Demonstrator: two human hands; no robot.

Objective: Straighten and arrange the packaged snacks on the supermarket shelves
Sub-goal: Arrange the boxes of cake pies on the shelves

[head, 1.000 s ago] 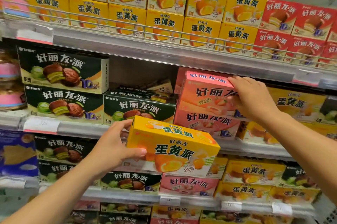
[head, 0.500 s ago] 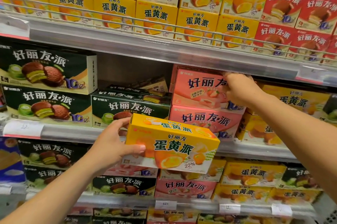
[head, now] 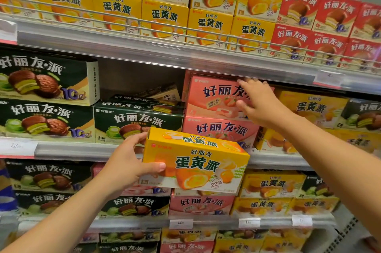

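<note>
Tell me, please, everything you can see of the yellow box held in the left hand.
The yellow box is a long rectangular carton, cardboard by its look, printed with large dark green characters, a picture of a filled cake and a "22%" badge. It looks closed and undamaged. It is held off the shelves, slightly tilted, in front of the green and pink boxes. The left hand grips its left end, thumb across the front face. Nothing else visibly touches it.
</note>
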